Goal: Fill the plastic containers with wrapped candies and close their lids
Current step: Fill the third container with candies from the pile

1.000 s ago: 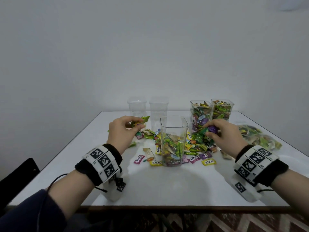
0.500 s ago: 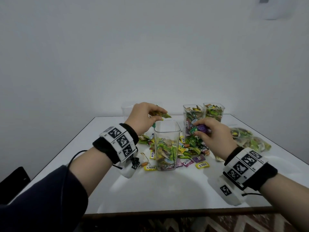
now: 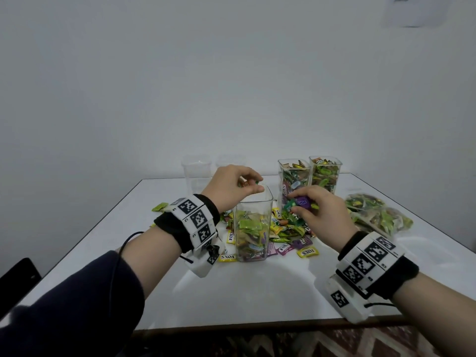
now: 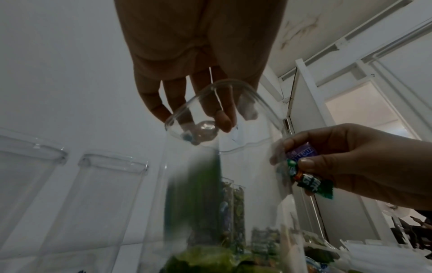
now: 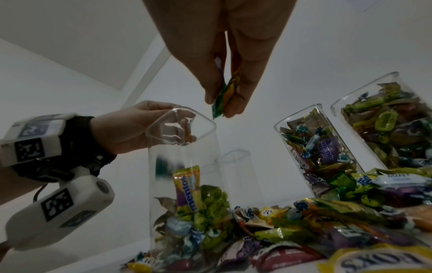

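At frame centre, the left hand hovered over the half-filled container, still pinching candy — poised to drop it; the right hand, just beside, gripped 2 wrapped candies.

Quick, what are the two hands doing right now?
Left hand: above the open container, fingers curled, pinching small candies.
Right hand: holding wrapped candies beside that container.

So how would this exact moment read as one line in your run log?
left hand: dropping candies into front container | right hand: holding wrapped candies | lids: none seen
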A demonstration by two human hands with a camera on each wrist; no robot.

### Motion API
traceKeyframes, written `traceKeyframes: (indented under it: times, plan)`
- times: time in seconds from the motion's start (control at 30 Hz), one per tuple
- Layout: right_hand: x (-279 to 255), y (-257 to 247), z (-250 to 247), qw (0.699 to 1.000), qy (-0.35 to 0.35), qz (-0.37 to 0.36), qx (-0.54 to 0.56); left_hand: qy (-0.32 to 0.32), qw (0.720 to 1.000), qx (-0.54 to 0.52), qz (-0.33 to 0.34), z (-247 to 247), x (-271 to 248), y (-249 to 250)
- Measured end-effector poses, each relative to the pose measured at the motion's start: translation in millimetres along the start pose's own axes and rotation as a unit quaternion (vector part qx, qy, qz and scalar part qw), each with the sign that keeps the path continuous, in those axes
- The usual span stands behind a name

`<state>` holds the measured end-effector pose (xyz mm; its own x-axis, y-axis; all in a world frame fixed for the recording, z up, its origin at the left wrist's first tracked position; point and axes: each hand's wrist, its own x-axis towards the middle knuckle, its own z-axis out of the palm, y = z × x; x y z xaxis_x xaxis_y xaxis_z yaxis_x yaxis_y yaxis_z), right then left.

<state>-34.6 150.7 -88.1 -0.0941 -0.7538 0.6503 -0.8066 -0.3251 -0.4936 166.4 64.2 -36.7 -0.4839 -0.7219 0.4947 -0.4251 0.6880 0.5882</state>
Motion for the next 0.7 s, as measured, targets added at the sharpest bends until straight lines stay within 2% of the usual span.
traceKeyframes:
  times: [0.23, 0.33, 0.43, 0.6, 0.7]
  plan:
    - [4.2, -0.7, -0.4, 0.999, 0.014, 0.025, 0.037, 0.005, 1.000, -0.018, -0.006, -5.2, -11.0, 1.9]
    - [7.2, -2.2, -2.1, 0.998, 0.032, 0.030, 0.048, 0.049, 0.998, -0.042, -0.013, -9.6, -18.8, -0.8]
    - [12.3, -6.7, -3.8, 0.996, 0.051, 0.032, 0.067, 0.081, 0.991, -0.091, -0.049, -8.8, -29.3, -7.3]
    - [31.4, -28.7, -3.8, 0.986, 0.094, 0.005, 0.141, 0.031, 0.973, -0.163, -0.164, 2.0, -44.1, -18.4]
    - [42.6, -44.9, 3.0, 0.977, 0.114, -0.013, 0.178, 0.004, 0.964, -0.195, -0.183, 10.9, -48.4, -21.9]
